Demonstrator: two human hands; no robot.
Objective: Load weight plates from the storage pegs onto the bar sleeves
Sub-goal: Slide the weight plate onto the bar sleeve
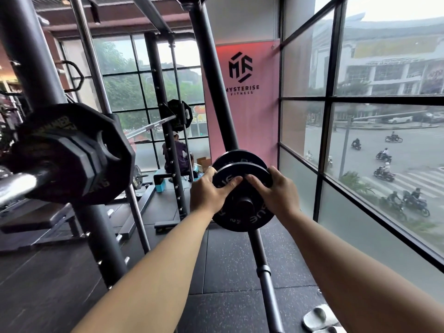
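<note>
Gripping the black plate (240, 221) on its peg (247, 205), left hand (209, 192) and right hand (277, 192), fingers curled round its rim.

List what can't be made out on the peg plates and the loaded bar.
Head view:
- Lettering on the front round black weight plate: partly covered by the left hand and right hand.
- The second round black plate behind: mostly hidden by the front one.
- The chrome bar sleeve: blurred, cut by the left edge.
- The black many-sided plates: lettering blurred.
</note>
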